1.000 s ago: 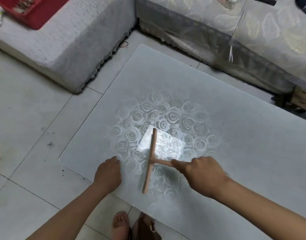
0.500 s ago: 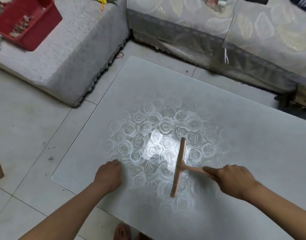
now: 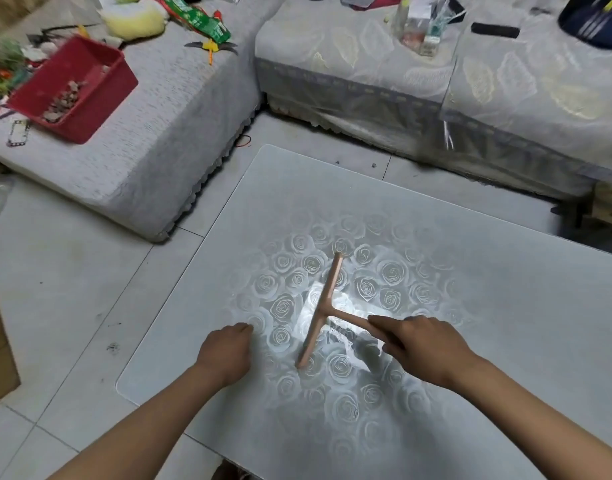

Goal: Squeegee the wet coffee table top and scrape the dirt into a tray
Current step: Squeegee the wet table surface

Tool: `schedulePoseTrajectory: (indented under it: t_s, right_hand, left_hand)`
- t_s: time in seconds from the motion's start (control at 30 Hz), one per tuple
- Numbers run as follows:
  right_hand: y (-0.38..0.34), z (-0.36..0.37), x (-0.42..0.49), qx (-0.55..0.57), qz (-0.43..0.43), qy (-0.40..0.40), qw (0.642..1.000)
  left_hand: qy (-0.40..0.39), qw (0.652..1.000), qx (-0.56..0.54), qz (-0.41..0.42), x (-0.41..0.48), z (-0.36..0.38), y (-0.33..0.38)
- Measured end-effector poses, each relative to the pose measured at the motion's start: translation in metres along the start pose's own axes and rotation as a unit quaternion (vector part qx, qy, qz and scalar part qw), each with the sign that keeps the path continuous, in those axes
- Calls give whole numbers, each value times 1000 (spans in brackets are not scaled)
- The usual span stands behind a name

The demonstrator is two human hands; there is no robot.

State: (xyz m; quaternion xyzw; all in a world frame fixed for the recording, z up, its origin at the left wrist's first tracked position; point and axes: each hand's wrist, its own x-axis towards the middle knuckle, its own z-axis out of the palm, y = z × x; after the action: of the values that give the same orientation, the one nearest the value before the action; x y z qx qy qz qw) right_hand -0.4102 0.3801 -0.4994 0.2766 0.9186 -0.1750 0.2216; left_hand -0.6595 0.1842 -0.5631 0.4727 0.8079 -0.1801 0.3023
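Right grip point(image 3: 425, 348): fingers curled round the handle of the squeegee point(image 3: 327, 296), forefinger laid along it.
Left grip point(image 3: 224, 351): fingers curled under, holding nothing, resting on the worktop point(image 3: 470, 237) near its left edge.
Squeegee: blade down on the rose pattern at the worktop's middle, tilted, its near end just beside the left grip.
Change: over 1 second the blade swings out to the right and comes back toward the left grip, at a steeper slant; the left grip stays planted. The view lifts, so the red tray point(image 3: 100, 105) shows whole.
Meaning: judged a back-and-forth stroke in mid-wipe; nothing is at an edge yet.
Tray: on the grey-covered sofa point(image 3: 166, 140), well apart from the worktop, holding brownish rubble.
Writing: a green wrapper point(image 3: 200, 19) on the sofa carries print, too blurred to read; none shows on the squeegee.
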Motion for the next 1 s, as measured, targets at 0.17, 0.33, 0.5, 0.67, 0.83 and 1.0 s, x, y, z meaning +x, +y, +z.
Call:
schedulePoseTrajectory:
  t_s: [0.17,0.33,0.5,0.67,0.83,1.0]
  right_hand:
    - [-21,-1,26,29,-3,4,1000]
    - [-52,-2,62,28,-28,13,999]
    - [-103,-11,109,59,-12,24,998]
    - [-145,-26,162,62,-10,34,997]
    - [-185,-30,215,45,7,-10,999]
    - [-152,-19,201,35,90,-50,994]
  left_hand:
    - [-33,999,-10,-20,13,-7,-17]
    - [-21,999,-18,-27,31,-8,-41]
    - [-1,999,-43,-22,58,-10,-88]
    - [22,991,-109,-73,81,-16,-145]
    - [-8,987,-145,-69,116,-25,-192]
    - [-47,977,-197,-62,147,-36,-195]
